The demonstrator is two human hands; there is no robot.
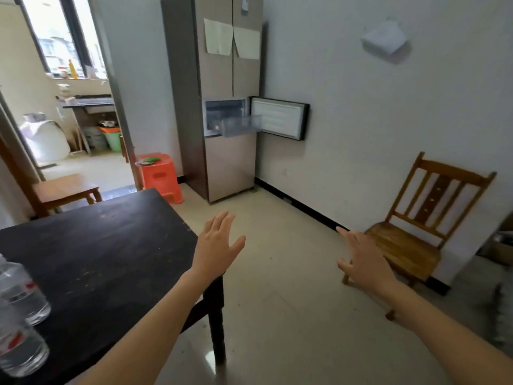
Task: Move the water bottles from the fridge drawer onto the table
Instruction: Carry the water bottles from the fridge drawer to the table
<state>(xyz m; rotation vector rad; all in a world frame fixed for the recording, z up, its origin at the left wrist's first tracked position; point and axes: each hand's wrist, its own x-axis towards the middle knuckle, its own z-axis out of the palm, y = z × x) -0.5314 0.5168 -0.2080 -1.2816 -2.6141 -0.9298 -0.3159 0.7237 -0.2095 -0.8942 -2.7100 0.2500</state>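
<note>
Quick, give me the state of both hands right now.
Left hand: open, fingers straight, holding nothing, beside the table corner.
Right hand: open, fingers spread, holding nothing, out over the floor.

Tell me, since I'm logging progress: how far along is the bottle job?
Done: two bottles stand on the table. In hand: nothing; the left hand and right hand are open and empty. Left: the fridge drawer is out, its door open; whether more bottles lie inside is too unclear to tell.
</note>
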